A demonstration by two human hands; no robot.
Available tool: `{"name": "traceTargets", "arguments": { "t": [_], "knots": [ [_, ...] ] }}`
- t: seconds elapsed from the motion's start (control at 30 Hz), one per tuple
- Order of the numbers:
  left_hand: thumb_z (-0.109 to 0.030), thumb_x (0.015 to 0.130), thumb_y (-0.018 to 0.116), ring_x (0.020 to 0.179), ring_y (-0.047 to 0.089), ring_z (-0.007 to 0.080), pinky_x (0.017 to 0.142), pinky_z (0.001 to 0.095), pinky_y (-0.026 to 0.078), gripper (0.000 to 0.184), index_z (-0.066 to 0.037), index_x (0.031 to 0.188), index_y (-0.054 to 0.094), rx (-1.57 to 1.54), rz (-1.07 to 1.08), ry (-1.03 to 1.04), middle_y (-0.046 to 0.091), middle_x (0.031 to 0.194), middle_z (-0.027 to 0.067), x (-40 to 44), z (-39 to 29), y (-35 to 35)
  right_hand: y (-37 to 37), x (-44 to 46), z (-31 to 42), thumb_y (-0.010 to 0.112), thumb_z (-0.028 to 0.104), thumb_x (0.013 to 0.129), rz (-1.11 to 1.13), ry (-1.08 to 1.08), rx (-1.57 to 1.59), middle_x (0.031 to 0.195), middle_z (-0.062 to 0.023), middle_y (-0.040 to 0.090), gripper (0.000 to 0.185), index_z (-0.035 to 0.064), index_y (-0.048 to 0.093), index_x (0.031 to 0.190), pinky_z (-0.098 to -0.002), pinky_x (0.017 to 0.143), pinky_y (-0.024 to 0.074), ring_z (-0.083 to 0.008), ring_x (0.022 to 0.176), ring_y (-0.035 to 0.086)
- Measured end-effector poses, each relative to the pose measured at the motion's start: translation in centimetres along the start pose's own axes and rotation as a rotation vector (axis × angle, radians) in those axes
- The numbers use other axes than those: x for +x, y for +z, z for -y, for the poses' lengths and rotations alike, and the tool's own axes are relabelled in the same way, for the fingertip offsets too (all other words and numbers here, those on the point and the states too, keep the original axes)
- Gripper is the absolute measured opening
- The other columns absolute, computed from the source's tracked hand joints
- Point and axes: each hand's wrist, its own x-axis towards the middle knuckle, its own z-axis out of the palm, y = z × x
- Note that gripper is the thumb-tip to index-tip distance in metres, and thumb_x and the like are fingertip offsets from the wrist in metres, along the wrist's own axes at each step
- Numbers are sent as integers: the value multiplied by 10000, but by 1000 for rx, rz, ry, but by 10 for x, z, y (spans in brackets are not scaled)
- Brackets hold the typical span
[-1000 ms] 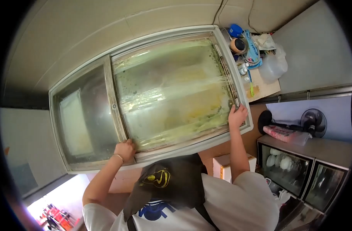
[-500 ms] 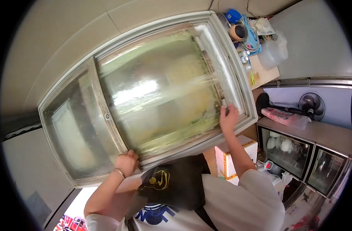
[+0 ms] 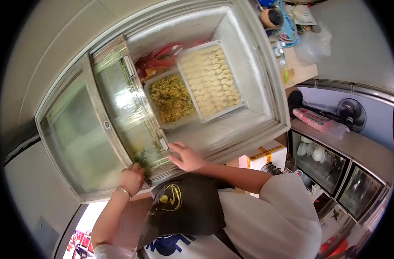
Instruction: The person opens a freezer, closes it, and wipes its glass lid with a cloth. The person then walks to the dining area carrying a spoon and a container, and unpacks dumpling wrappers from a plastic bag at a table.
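Observation:
A chest freezer with sliding glass lids lies in front of me, its right part uncovered. My right hand touches the handle edge of the right glass lid, thumb and fingers apart. My left hand, with a bracelet at the wrist, is curled over the lower end of the left glass lid's frame. Inside the freezer, a white tray of pale dumplings overlaps a container of chopped yellow-green and orange filling. Behind them lies a red plastic bag.
At the upper right, a wooden shelf carries bottles, a plastic jug and cables. Along the right stand a glass-fronted cabinet, a black fan and a pink package. Near my right elbow is a white box.
The right glass lid has slid left under my right hand, which moved left with it. The freezer's contents now show. My left hand has shifted slightly left.

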Motion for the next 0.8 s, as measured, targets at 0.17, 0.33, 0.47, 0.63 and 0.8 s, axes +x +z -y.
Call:
{"name": "traceTargets", "arguments": {
  "t": [0.17, 0.33, 0.47, 0.63, 0.8],
  "knots": [
    [-234, 719, 573, 785, 557, 237, 619, 355, 458, 186, -79, 815, 533, -35, 0, -25, 505, 863, 88, 5, 1, 8, 26, 18, 10, 562, 279, 825, 250, -129, -51, 1137, -200, 437, 492, -29, 436, 1188, -346, 857, 402, -325, 997, 483],
    [-221, 733, 581, 777, 557, 253, 623, 365, 454, 175, -69, 808, 538, -148, -36, -52, 506, 864, 107, 4, 2, 7, 36, 16, -2, 557, 266, 830, 282, -179, -42, 1142, -203, 427, 488, -40, 431, 1190, -331, 887, 378, -333, 1038, 450],
    [-145, 724, 605, 793, 571, 249, 675, 377, 464, 139, -53, 818, 559, -522, -239, -124, 533, 898, 89, -2, 10, 8, 24, 37, -16, 564, 268, 823, 330, -58, 115, 1024, -155, 550, 399, 8, 518, 1122, -343, 803, 430, -286, 916, 540],
    [-108, 699, 642, 988, 497, 329, 835, 404, 411, 318, -38, 992, 538, -626, -636, -353, 476, 1093, 162, -1, 16, 11, 2, 112, -101, 505, 182, 826, 173, 430, 35, 910, -124, 633, 243, 83, 600, 1027, -362, 699, 468, -241, 815, 606],
    [-271, 719, 644, 1188, 302, 423, 979, 522, 238, 622, -37, 1230, 377, -418, -875, -463, 310, 1306, 223, 22, 14, 50, -2, 155, -187, 425, 141, 802, 75, 463, -500, 853, -169, 625, 261, 53, 615, 958, -423, 688, 469, -330, 791, 594]
  ]
}}
